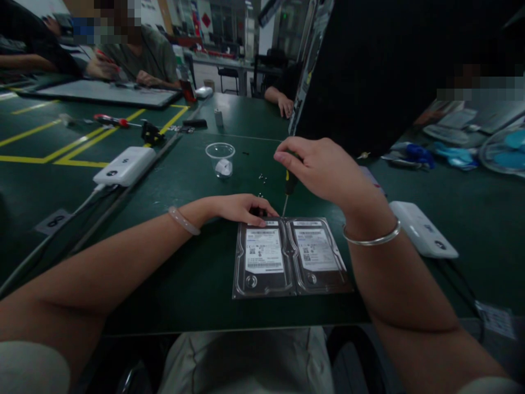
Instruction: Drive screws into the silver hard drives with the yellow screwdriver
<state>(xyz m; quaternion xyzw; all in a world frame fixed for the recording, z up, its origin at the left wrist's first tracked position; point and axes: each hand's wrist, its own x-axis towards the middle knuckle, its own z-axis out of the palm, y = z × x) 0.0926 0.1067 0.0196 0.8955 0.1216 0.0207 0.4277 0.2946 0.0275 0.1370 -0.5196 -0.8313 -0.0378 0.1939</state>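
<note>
Two hard drives lie side by side, labels up, near the table's front edge: a left hard drive (264,257) and a right hard drive (315,254). My left hand (241,209) grips the far edge of the left drive, thumb on its top face and fingers bent over the back. Above the drives, my right hand (318,167) is closed around the handle of a screwdriver (289,183), black and yellow. The shaft points down to the far edge where the two drives meet; its tip is hard to make out. Several small screws (262,178) lie beyond the drives.
A clear plastic cup (220,161) with crumpled white stuff stands behind my left hand. White power banks (125,166) with cables sit on both sides. A large dark panel (369,71) rises at right. Another screwdriver (112,120) lies far left; co-workers sit across the table.
</note>
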